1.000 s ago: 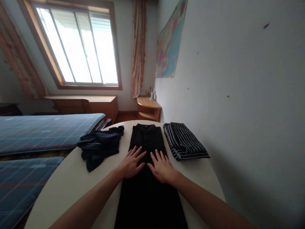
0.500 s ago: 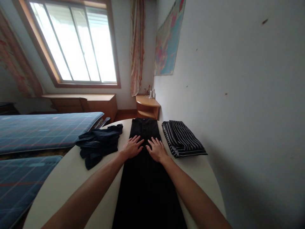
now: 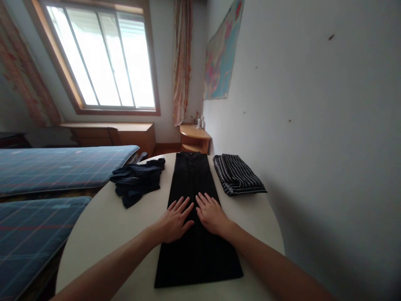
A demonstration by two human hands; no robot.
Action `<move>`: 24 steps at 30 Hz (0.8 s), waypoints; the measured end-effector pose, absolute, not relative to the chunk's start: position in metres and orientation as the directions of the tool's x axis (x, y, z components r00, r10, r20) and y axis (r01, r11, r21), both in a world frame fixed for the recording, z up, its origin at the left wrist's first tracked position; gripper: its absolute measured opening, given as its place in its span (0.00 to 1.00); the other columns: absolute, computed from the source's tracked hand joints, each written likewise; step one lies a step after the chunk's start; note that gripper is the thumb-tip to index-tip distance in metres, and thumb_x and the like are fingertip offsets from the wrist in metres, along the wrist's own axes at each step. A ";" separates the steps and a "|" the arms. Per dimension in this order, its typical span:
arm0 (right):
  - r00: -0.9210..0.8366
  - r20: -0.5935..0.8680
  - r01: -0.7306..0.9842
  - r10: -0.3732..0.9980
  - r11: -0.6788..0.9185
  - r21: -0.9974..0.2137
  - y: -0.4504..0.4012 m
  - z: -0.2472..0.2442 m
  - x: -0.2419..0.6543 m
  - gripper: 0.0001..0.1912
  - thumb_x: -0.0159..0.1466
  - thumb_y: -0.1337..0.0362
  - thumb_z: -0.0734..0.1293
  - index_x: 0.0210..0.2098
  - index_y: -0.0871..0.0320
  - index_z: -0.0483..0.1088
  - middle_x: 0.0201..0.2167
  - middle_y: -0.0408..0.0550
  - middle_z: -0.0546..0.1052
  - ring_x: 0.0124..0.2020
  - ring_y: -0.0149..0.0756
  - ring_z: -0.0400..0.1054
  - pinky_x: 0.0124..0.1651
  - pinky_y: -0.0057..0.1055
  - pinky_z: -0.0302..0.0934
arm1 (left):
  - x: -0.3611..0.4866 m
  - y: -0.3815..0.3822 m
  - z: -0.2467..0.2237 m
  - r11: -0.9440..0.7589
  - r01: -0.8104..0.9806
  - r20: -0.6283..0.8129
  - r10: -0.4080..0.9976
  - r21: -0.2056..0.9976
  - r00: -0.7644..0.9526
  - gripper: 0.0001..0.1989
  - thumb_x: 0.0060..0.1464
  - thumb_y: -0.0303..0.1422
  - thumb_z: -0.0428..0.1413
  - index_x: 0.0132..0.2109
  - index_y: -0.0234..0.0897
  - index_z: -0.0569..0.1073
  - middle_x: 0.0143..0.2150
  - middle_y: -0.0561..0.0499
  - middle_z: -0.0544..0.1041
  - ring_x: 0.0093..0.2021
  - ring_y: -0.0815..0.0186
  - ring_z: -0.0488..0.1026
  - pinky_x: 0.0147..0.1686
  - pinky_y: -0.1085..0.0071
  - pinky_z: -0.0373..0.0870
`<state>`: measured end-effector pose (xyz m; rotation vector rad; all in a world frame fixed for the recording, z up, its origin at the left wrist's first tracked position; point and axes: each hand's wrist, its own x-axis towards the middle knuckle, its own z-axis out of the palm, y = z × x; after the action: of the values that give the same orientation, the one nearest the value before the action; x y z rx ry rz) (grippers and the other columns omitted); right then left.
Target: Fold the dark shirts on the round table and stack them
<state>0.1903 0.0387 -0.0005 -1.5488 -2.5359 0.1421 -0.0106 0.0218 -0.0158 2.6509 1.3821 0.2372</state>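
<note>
A long black garment (image 3: 194, 259), which looks like a pair of trousers, lies flat and lengthwise on the round white table (image 3: 125, 251). Its narrower end, with a waistband, is at the far edge. My left hand (image 3: 175, 219) rests palm down on the garment's left half, fingers spread. On the right half lies my right hand (image 3: 211, 213), also flat with the fingers stretched out. A folded black and white striped cloth (image 3: 239, 174) sits to the right of the garment. To the left lies a crumpled dark navy garment (image 3: 139, 179).
Beds with blue plaid mattresses (image 3: 62, 169) stand at the left, close to the table. A white wall (image 3: 313, 167) runs along the right side. Beyond the table are a wooden corner shelf (image 3: 196, 132), a wooden desk (image 3: 134, 133) and a window (image 3: 103, 58).
Both hands have slid along the black garment toward me, staying flat. The view has shifted slightly, and the garment's near end now shows in full.
</note>
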 end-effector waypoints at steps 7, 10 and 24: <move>-0.522 0.056 0.827 0.851 0.521 -0.210 -0.020 -0.002 0.203 0.31 0.72 0.54 0.51 0.70 0.59 0.52 0.72 0.49 0.50 0.72 0.47 0.41 0.71 0.48 0.40 | -0.012 -0.034 -0.008 -0.608 0.760 0.053 0.788 0.229 0.614 0.34 0.66 0.51 0.42 0.73 0.44 0.47 0.75 0.46 0.43 0.74 0.53 0.38 0.69 0.51 0.43; -0.536 0.048 0.813 0.843 0.530 -0.242 -0.039 -0.001 0.209 0.30 0.72 0.54 0.52 0.70 0.57 0.53 0.72 0.48 0.50 0.72 0.45 0.41 0.72 0.47 0.40 | -0.015 -0.055 -0.001 -0.620 0.743 0.036 0.774 0.252 0.633 0.33 0.67 0.49 0.44 0.73 0.44 0.46 0.75 0.46 0.43 0.74 0.53 0.37 0.69 0.50 0.43; -0.601 0.153 0.695 0.785 0.607 -0.386 -0.101 0.019 0.223 0.24 0.65 0.60 0.63 0.60 0.54 0.70 0.61 0.48 0.71 0.62 0.43 0.61 0.66 0.39 0.54 | -0.027 -0.098 0.032 -0.773 0.598 0.073 0.623 0.210 0.779 0.12 0.60 0.37 0.58 0.50 0.43 0.70 0.61 0.48 0.70 0.60 0.56 0.67 0.58 0.60 0.66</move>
<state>0.2225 -0.1007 0.0192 -1.2001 -2.5284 0.4157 -0.0272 -0.0978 0.0317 2.7959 0.9675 0.2067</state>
